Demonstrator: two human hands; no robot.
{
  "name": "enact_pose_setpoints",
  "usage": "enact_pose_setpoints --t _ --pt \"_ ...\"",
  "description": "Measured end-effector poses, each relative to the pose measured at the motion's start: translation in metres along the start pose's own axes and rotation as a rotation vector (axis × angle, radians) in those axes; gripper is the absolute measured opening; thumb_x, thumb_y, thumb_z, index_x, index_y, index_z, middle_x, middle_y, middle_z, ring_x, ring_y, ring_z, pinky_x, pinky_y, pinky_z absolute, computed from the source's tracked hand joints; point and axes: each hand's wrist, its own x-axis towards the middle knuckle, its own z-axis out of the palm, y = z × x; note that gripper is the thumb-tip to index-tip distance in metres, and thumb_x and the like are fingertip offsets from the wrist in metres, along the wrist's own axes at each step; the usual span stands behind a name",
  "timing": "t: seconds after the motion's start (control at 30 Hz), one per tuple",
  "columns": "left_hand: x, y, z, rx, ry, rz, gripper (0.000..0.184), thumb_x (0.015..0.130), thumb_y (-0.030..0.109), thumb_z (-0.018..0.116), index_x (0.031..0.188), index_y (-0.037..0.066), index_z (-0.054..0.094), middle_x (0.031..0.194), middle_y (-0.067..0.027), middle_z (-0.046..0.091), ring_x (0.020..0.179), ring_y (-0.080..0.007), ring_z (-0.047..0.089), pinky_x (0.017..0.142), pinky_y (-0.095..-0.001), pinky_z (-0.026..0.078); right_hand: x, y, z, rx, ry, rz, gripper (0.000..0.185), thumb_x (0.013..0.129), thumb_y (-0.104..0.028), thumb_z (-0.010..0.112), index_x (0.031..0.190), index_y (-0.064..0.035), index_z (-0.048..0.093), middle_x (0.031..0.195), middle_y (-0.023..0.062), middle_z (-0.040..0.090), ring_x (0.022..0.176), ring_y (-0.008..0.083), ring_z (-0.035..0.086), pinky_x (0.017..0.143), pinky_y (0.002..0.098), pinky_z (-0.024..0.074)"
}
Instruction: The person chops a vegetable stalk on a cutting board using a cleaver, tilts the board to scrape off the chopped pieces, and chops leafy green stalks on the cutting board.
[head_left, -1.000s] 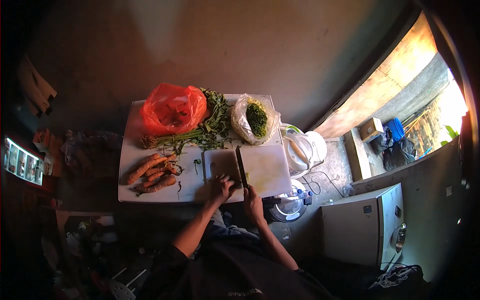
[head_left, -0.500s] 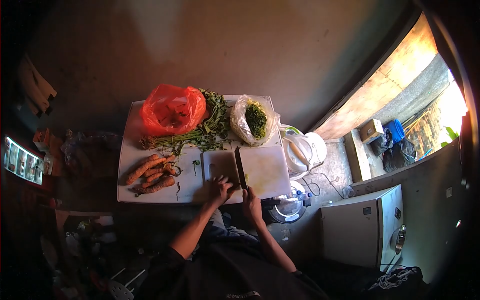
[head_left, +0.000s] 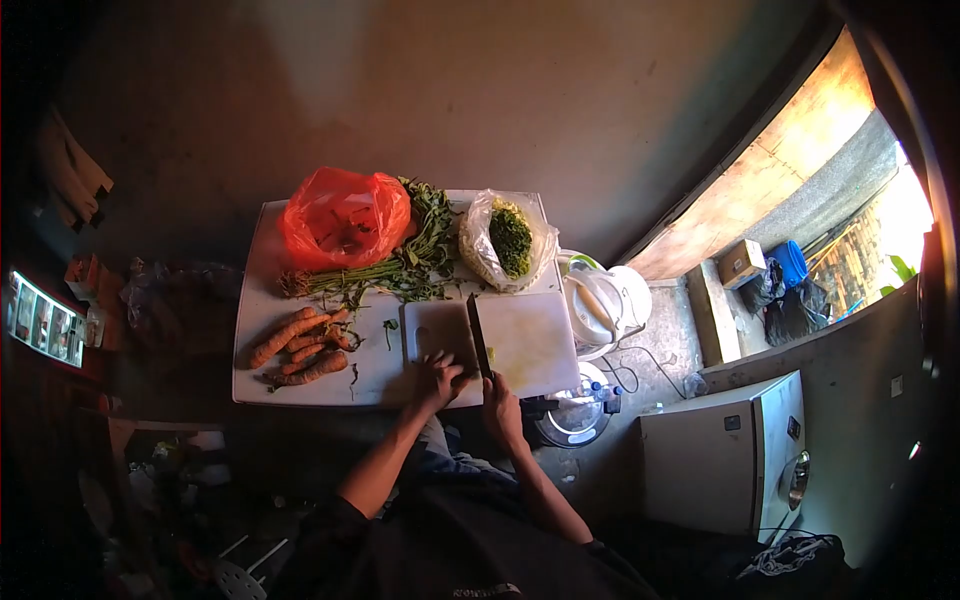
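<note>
Though near cutting-board edge [head_left: 545, 390], hands [head_left: 434, 381] [head_left: 501, 400] apart

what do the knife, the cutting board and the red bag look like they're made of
Knife: the blade is probably metal, judging by its thin, straight shape, though it looks dark here; the right hand hides most of the handle, so its material is unclear.
Cutting board: likely plastic, pale and smooth, with no wood grain visible.
Red bag: thin, slightly glossy plastic film, crinkled and translucent.
</note>
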Motion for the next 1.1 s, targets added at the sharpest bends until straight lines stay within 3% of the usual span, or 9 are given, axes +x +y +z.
enact_pose_setpoints --t 0.07,0.17,0.4,0.47,0.7,0.8,0.9,0.97,1.1 --pt "-0.001 0.006 -0.001 0.043 0.188 0.088 0.019 0.08 0.031 0.073 0.083 0.013 0.075 0.091 -0.0118 0.064 0.097 -0.0325 0.059 0.086 -0.0491 0.044 0.004 0.006 0.006 0.0 0.012 -0.018 0.033 0.103 -0.028 0.048 0.121 -0.0034 0.057 0.087 0.0318 0.064 0.085 0.0524 0.061 0.068 0.0578 0.046" --pt "0.003 0.014 -0.011 -0.01 0.042 -0.005 0.019 0.081 0.031 0.072 0.083 0.013 0.075 0.09 -0.0114 0.064 0.095 -0.0322 0.059 0.085 -0.049 0.044 0.012 0.001 0.005 0.002 0.039 -0.063 0.033 0.103 -0.029 0.047 0.121 -0.003 0.057 0.085 0.0317 0.064 0.084 0.0524 0.061 0.069 0.0576 0.0463" --pt "0.004 0.015 -0.009 -0.049 0.169 -0.017 0.02 0.083 0.032 0.07 0.082 0.013 0.076 0.088 -0.0113 0.062 0.093 -0.0319 0.058 0.08 -0.0468 0.043 0.007 -0.003 -0.008 -0.004 -0.025 -0.046 0.033 0.103 -0.029 0.047 0.121 -0.003 0.056 0.082 0.0323 0.063 0.081 0.0532 0.061 0.066 0.0574 0.0464" --pt "0.003 0.012 -0.013 0.024 0.02 -0.007 0.02 0.085 0.033 0.069 0.087 0.015 0.077 0.087 -0.0114 0.062 0.093 -0.0318 0.058 0.08 -0.046 0.043 0.004 0.001 0.0 -0.012 0.003 -0.055 0.033 0.103 -0.03 0.047 0.12 -0.003 0.056 0.082 0.0326 0.062 0.079 0.0538 0.06 0.065 0.058 0.0457" --pt "0.003 0.015 -0.012 -0.005 0.066 0.006 0.023 0.086 0.035 0.068 0.087 0.015 0.077 0.088 -0.0109 0.063 0.094 -0.0314 0.058 0.08 -0.0448 0.043 0.02 0.004 0.006 0.019 0.036 -0.142 0.03 0.103 -0.029 0.046 0.121 -0.0067 0.054 0.081 0.0321 0.064 0.078 0.0536 0.06 0.064 0.0602 0.0439" --pt "0.0 0.013 -0.009 -0.1 0.067 -0.062 0.021 0.086 0.034 0.068 0.086 0.015 0.077 0.089 -0.0107 0.063 0.095 -0.0313 0.058 0.08 -0.0446 0.042 0.012 -0.003 -0.006 0.029 0.0 -0.093 0.03 0.103 -0.027 0.048 0.118 -0.0021 0.056 0.082 0.0324 0.062 0.082 0.0535 0.06 0.066 0.0574 0.0456" --pt "-0.001 0.005 -0.001 -0.068 0.083 -0.033 0.02 0.086 0.033 0.068 0.086 0.015 0.077 0.088 -0.0108 0.063 0.093 -0.0313 0.058 0.08 -0.0442 0.043 0.001 -0.01 -0.011 0.003 -0.041 0.002 0.03 0.103 -0.026 0.048 0.119 -0.0016 0.056 0.081 0.0321 0.062 0.082 0.0532 0.06 0.067 0.0574 0.0457" --pt "0.0 0.006 -0.006 0.051 0.109 0.071 0.02 0.085 0.032 0.069 0.085 0.014 0.076 0.086 -0.0112 0.063 0.091 -0.0315 0.059 0.079 -0.0446 0.043 0.001 0.004 0.004 -0.02 0.0 -0.035 0.031 0.103 -0.026 0.048 0.119 -0.0016 0.056 0.081 0.0321 0.063 0.082 0.0532 0.06 0.067 0.0576 0.0456" --pt "-0.001 0.01 -0.008 0.069 0.088 0.075 0.02 0.084 0.032 0.07 0.086 0.013 0.076 0.084 -0.0111 0.062 0.09 -0.0318 0.059 0.079 -0.0451 0.043 0.011 0.004 0.009 -0.009 0.019 -0.089 0.031 0.102 -0.027 0.048 0.12 -0.0026 0.056 0.082 0.0324 0.063 0.082 0.0534 0.06 0.067 0.0584 0.0454"
